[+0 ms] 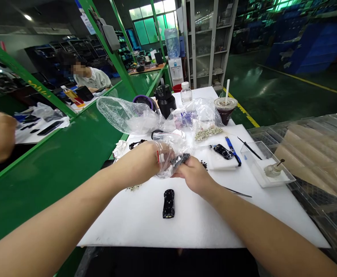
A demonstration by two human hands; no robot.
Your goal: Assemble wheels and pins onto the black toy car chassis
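Over the white table sheet [203, 215], my left hand [153, 159] is closed on a clear plastic bag [166, 169]. My right hand [195, 173] pinches a dark grey part [181, 158] at the bag's right side; whether the part is inside the bag I cannot tell. Nearer to me, a black toy car body [168, 204] lies on the sheet below both hands. Another black car body [223, 151] rests on a white pad at the right, beside a blue pen [233, 151].
A clear tray [263, 181] with a small glass bottle stands at the right. Behind are large clear bags [128, 115], a black flask [166, 102], a plastic bottle [186, 93] and a drink cup [226, 109]. A person [92, 79] sits beyond the green partition.
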